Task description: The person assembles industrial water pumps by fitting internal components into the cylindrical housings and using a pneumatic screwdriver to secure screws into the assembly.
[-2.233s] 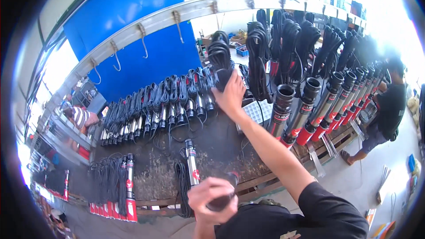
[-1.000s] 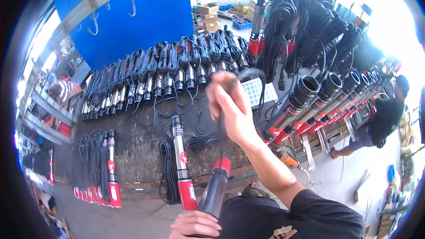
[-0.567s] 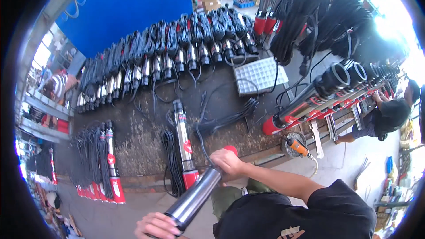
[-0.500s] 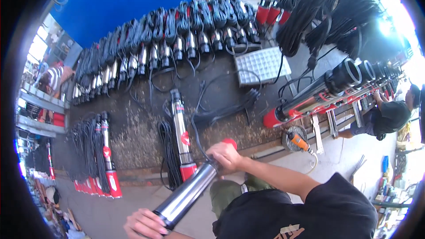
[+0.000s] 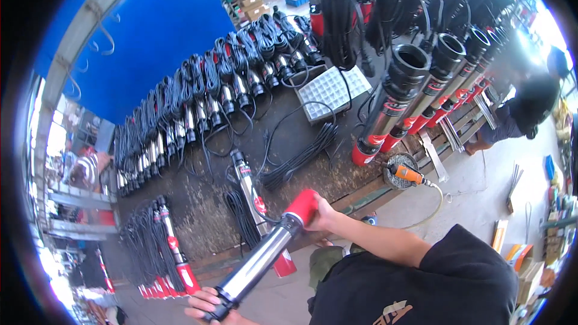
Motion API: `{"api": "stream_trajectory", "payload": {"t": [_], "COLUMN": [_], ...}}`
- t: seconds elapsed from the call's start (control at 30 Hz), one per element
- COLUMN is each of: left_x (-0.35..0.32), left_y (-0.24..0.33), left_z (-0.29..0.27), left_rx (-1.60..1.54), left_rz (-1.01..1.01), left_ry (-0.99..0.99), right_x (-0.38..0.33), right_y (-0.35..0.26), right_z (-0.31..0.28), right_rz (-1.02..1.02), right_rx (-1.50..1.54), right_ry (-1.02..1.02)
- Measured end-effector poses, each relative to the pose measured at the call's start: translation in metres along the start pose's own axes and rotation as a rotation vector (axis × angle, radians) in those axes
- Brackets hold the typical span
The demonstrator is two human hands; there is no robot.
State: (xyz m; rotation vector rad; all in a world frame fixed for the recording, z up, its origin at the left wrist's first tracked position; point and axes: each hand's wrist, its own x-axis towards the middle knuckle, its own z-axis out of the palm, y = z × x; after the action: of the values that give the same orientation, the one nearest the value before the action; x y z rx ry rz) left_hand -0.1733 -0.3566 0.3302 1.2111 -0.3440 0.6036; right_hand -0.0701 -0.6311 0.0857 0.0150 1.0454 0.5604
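Across the front of the bench I hold a submersible pump, a shiny steel tube with a black end and a red end cap. My left hand is wrapped round its black lower-left end. At the upper right, my right hand grips the red cap from its far side, its fingers partly hidden. A black cable runs from the tube to a loose cable bundle on the bench. Partly behind the held tube lies another pump, beside a coiled cable.
Rows of pumps with coiled cables line the bench's far side. A white gridded tray lies near the middle. Upright pumps stand to the right, near an orange power tool. A co-worker is at far right.
My right hand has shifted from near the tube's joint to the side of the red cap, which now shows more fully. The left hand stays on the black end. The view has turned.
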Motion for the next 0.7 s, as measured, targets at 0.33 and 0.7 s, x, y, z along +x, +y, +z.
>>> {"api": "stream_trajectory", "payload": {"t": [0.33,0.7], "left_x": [-0.024,-0.041], "left_y": [0.047,0.056], "left_z": [0.162,0.248], "left_rx": [0.195,0.067], "left_rz": [0.091,0.012], "left_ry": [-0.864,-1.193], "right_x": [-0.014,-0.100], "right_y": [-0.011,-0.070], "right_z": [-0.036,-0.154], "right_rz": [-0.023,-0.312], "right_rx": [0.000,-1.163], "right_ry": [-0.269,-0.067]}}
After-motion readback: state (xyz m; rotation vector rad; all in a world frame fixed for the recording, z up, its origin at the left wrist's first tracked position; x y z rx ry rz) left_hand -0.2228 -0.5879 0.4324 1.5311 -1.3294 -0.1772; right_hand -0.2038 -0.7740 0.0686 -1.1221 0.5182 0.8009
